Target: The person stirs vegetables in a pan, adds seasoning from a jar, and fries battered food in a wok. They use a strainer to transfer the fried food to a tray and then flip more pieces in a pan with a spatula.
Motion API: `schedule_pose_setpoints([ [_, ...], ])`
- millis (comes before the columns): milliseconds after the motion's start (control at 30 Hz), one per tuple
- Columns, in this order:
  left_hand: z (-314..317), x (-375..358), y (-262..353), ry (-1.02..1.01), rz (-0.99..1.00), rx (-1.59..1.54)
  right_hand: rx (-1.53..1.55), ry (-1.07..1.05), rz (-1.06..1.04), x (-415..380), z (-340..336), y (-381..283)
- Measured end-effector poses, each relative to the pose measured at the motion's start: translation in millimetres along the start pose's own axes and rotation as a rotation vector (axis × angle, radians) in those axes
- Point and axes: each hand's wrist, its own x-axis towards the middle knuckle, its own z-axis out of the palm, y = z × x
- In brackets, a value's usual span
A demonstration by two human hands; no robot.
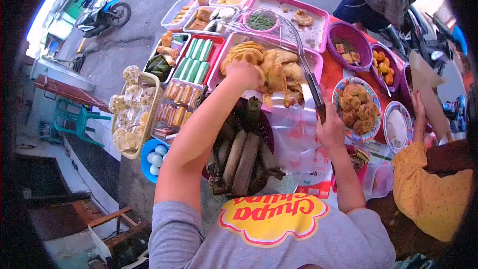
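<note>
My left hand point(244, 73) reaches into the pink tray point(215, 77) and touches the stack of flat fried pieces point(244, 51); its fingertips are hidden among them. Folded fried pieces point(281, 72) lie to the right in that tray. My right hand point(331, 128) is wrapped round the black handle of a wire skimmer point(298, 45), whose wire head hangs over the small bowl of green chillies point(260, 21). Beneath my left forearm, leaf-wrapped rolls point(239, 162) lie in a dark bowl. Clear plastic bags point(294, 142) are between my arms.
A basket of bagged snacks point(132, 114) and a blue bowl of eggs point(155, 158) stand left. Right are a plate of fried balls point(357, 107) and purple baskets point(348, 45). A co-worker's hand point(419, 109) holds brown paper point(433, 104); another person stands beyond.
</note>
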Motion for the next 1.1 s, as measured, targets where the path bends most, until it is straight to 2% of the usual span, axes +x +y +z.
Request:
schedule_pose_setpoints([
  [33, 1, 1, 6, 0.069, -0.1, -0.157, -0.005, -0.001, -0.007, 5, 5, 5],
  [67, 2, 4, 9, 0.07, -0.095, -0.151, -0.011, 0.002, -0.016, 9, 8, 6],
  [133, 5, 18, 10, 0.146, -0.169, -0.398, 0.048, 0.088, -0.057, 15, 7, 5],
  [167, 9, 22, 10, 0.145, -0.169, -0.396, 0.079, 0.095, -0.012, 16, 0, 0],
  [233, 17, 30, 10, 0.364, -0.169, -0.327, 0.106, 0.1, 0.057, 16, -19, -14],
  [367, 22, 28, 14, 0.304, -0.125, -0.355, 0.133, 0.197, -0.014, 8, -36, -8],
  [433, 17, 10, 38, 0.43, -0.099, -0.087, 0.177, 0.18, 0.037, -1, -43, -2],
  [467, 19, 2, 52, 0.423, -0.085, -0.085, 0.228, 0.157, 0.083, -8, -47, 2],
  [533, 25, -11, 78, 0.086, 0.258, 0.005, 0.236, 0.185, 0.044, -23, -48, 13],
  [600, 37, -17, 94, 0.097, 0.324, 0.022, 0.263, 0.249, 0.016, -39, -52, 16],
  [667, 50, -9, 105, 0.116, 0.395, 0.048, 0.269, 0.221, 0.09, -52, -59, 15],
  [733, 65, 2, 117, 0.157, 0.362, 0.174, 0.27, 0.171, 0.229, -64, -65, 15],
  [800, 55, -12, 122, 0.184, 0.428, 0.183, 0.3, 0.225, 0.21, -76, -70, 16],
  [867, 51, -12, 131, 0.13, 0.58, 0.215, 0.275, 0.208, 0.222, -89, -74, 18],
  [900, 43, -23, 136, 0.169, 0.725, 0.074, 0.237, 0.224, 0.193, -96, -74, 21],
  [933, 34, -35, 150, -0.038, 0.674, -0.098, 0.232, 0.233, 0.205, -104, -74, 20],
  [1000, 65, -23, 171, 0.026, 0.987, -0.233, 0.33, 0.255, 0.252, -116, -75, 13],
  [1033, 79, -16, 183, 0.028, 1.006, -0.223, 0.339, 0.155, 0.377, -123, -82, 5],
  [1100, 88, -19, 198, -0.035, 0.861, 0.082, 0.333, 0.2, 0.363, -138, -79, 2],
])
